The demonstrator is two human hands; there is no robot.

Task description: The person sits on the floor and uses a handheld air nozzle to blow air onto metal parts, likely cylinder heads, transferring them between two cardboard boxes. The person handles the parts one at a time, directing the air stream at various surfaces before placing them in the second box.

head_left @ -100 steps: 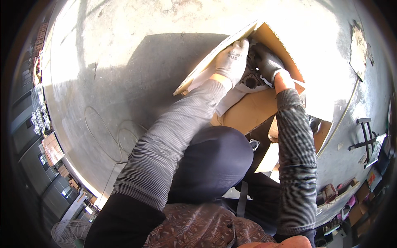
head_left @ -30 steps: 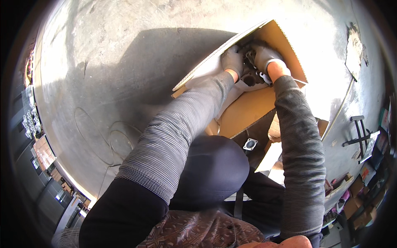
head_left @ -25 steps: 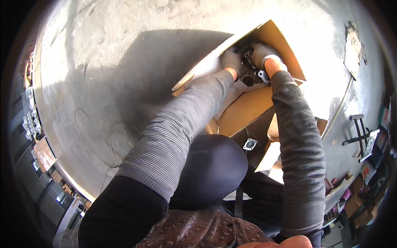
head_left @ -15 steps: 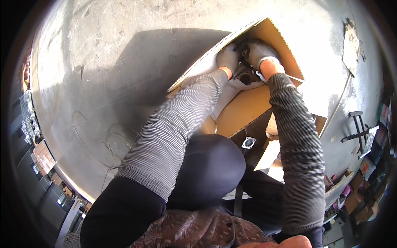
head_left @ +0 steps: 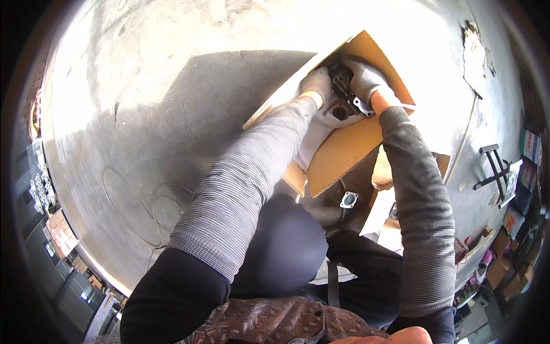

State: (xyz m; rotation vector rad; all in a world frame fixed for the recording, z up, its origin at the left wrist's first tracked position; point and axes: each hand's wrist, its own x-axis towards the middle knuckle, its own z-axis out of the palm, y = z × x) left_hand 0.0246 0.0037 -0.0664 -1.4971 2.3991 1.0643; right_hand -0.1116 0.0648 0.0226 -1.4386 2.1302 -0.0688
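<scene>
Reaching with the left hand [head_left: 317, 83] and the right hand [head_left: 366, 80], both gloved, down into an open cardboard box [head_left: 393, 69]. Pushing the left hand in just left of some dark metal parts [head_left: 342, 77]. Bending the right hand in just right of the same parts. Not being able to tell whether holding, squeezing or letting go with either hand, because of hidden fingertips. Seeing a dark metal piece with a round hole [head_left: 337, 105] inside the box, just below and between both hands. Seeing a pale metal piece [head_left: 362, 107] just below the right hand. Seeing a square metal plate [head_left: 349, 199] outside the box, well below both hands.
</scene>
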